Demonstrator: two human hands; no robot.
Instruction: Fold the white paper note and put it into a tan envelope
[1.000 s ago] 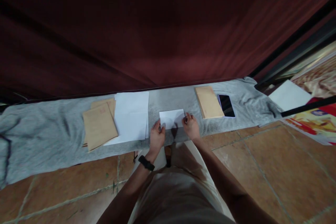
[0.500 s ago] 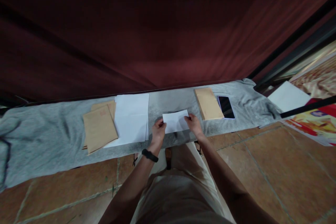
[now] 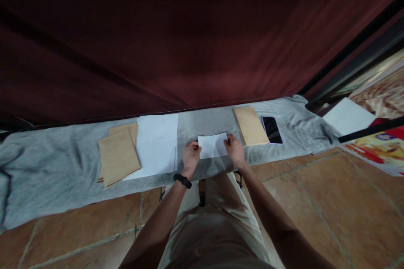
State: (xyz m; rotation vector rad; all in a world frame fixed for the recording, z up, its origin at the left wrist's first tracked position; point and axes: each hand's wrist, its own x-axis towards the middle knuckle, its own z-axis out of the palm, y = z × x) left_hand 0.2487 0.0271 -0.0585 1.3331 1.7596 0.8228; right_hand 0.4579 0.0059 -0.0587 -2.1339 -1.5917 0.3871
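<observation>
Standing over a low surface, the person holds a small folded paper (image 3: pixel 213 146) by its two short ends. Seen from the head camera, the left hand (image 3: pixel 190 157) pinches the left end with fingers curled closed on it. The right hand (image 3: pixel 234 150) grips the right end the same way. The paper sits at the near middle of the grey cloth (image 3: pixel 57 168); I cannot tell whether it lies flat or is slightly lifted. A black wristband (image 3: pixel 182 180) circles the left wrist. To the left, well apart from the paper, lie white sheets (image 3: pixel 158 143), with brown envelopes (image 3: pixel 117 155) overlapping their left edge. Just right of the right hand lies a brown stack (image 3: pixel 250 125), and a dark phone (image 3: pixel 272 129) lies against its right side. A red curtain (image 3: pixel 189 42) hangs behind, and brown tiles (image 3: pixel 331 201) cover the floor.
</observation>
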